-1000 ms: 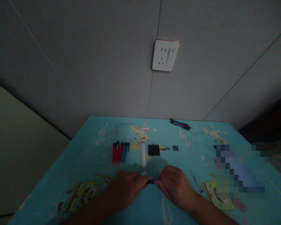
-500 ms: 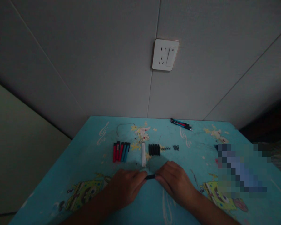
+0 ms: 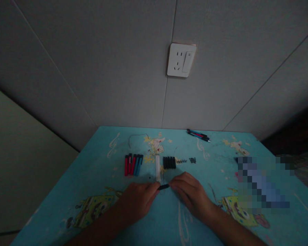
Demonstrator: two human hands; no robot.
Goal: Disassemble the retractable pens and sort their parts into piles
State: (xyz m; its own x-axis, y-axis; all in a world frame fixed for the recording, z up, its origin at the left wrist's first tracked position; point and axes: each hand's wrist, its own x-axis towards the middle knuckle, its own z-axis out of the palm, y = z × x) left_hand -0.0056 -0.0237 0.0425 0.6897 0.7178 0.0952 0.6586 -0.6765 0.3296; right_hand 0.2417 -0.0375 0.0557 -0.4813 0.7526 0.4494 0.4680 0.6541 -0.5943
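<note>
A short black pen part (image 3: 164, 187) is held crosswise just above the table, its right end tilted slightly up. My left hand (image 3: 140, 201) is closed around its left end. At the other end, the fingertips of my right hand (image 3: 191, 191) pinch it; whatever lies inside them is hidden. Beyond the hands stand rows of pen parts: red barrels (image 3: 130, 165) and blue barrels (image 3: 138, 165) with dark clips, thin white refills (image 3: 157, 167), and several black grip tubes (image 3: 169, 163). Small springs (image 3: 181, 161) and tiny dark pieces (image 3: 192, 160) lie farther right.
Several whole pens (image 3: 198, 135) lie together near the table's back edge. A patterned blue cloth (image 3: 166, 225) covers the table. Behind it rises a grey wall with a white socket (image 3: 181, 60). A pixelated patch (image 3: 264, 186) hides something at the right.
Both hands have shifted slightly away from me with the black pen part. Its right end now points a little higher. The rows of parts stay in place.
</note>
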